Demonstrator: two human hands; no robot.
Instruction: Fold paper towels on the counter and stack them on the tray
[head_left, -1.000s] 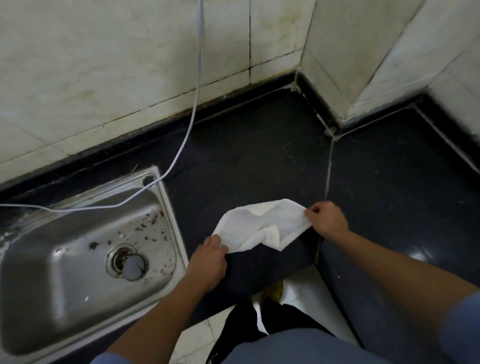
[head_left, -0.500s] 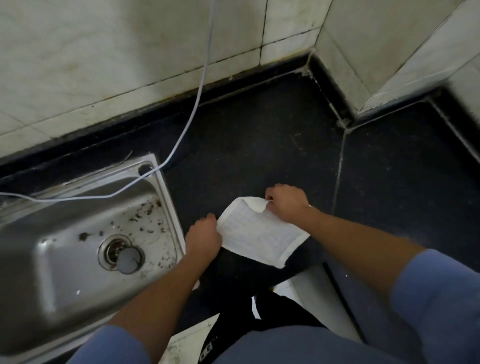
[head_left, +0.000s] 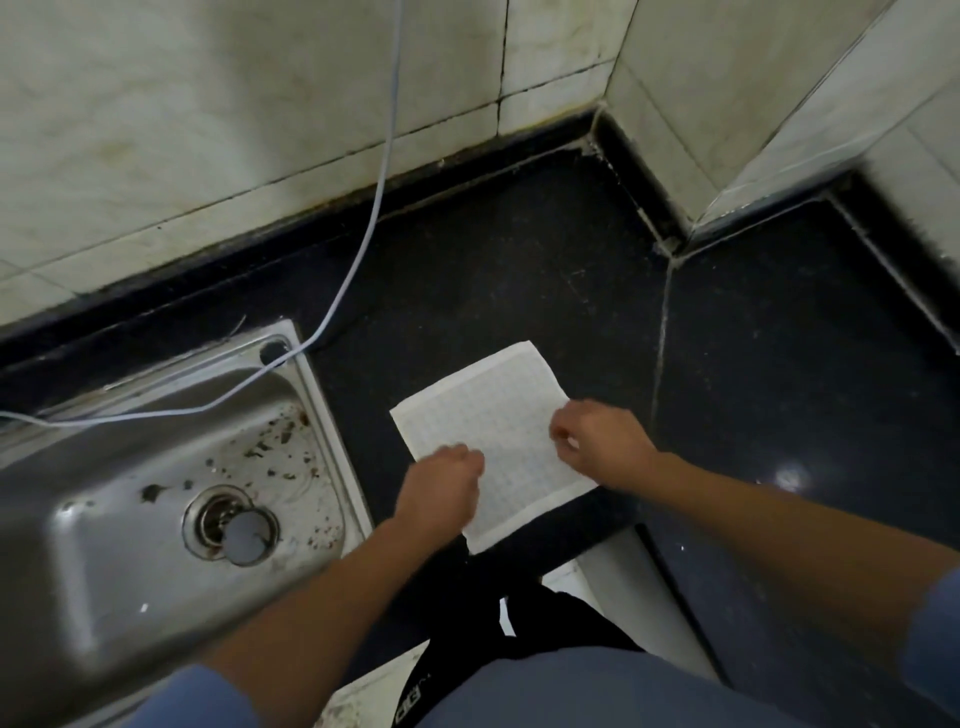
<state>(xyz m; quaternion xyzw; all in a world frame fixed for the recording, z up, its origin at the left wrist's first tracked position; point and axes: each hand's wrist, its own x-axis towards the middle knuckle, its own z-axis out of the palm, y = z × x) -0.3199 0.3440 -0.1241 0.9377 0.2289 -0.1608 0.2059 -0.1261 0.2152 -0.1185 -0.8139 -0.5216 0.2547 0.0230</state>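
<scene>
A white paper towel (head_left: 493, 415) with a fine grid pattern lies spread flat on the black counter (head_left: 493, 270), near its front edge. My left hand (head_left: 441, 488) is on the towel's lower left edge, fingers curled down over it. My right hand (head_left: 602, 441) holds the towel's right edge with curled fingers. One near corner of the towel reaches the counter's front edge. No tray is in view.
A steel sink (head_left: 332, 431) with dirt specks and a drain plug sits just left of the towel. A thin white cable (head_left: 374, 208) hangs down the tiled wall and runs across the sink. A tiled wall corner (head_left: 675, 130) juts in at the back right.
The crumpled towel I held up has been opened out and laid flat on the counter. Both hands came down with it, and the right hand moved from its top edge to its right edge.
</scene>
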